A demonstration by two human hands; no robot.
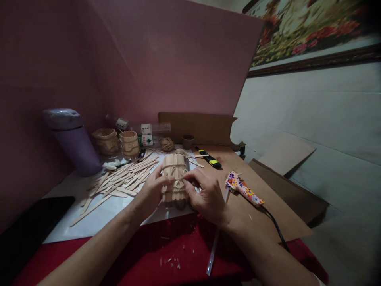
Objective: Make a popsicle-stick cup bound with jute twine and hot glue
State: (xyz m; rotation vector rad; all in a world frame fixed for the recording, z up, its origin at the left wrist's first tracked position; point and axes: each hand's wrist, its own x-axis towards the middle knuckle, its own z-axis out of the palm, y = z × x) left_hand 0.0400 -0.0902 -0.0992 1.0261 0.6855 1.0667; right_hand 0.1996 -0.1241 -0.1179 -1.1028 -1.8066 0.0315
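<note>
A small barrel-shaped holder made of craft sticks, wrapped with bands of twine, lies on its side in front of me. My left hand grips its left side, with the thumb across the sticks. At its right side, the thumb and forefinger of my right hand pinch close to the twine band; whatever they hold is too small to make out. Loose craft sticks are heaped on the white sheet left of the holder. A flower-patterned glue gun rests on the cardboard to the right of my right hand.
Two finished stick cups stand at the back left beside a purple bottle. A twine ball, a small brown pot and a black-yellow utility knife lie behind. A clear glue stick sticks out over the red cloth.
</note>
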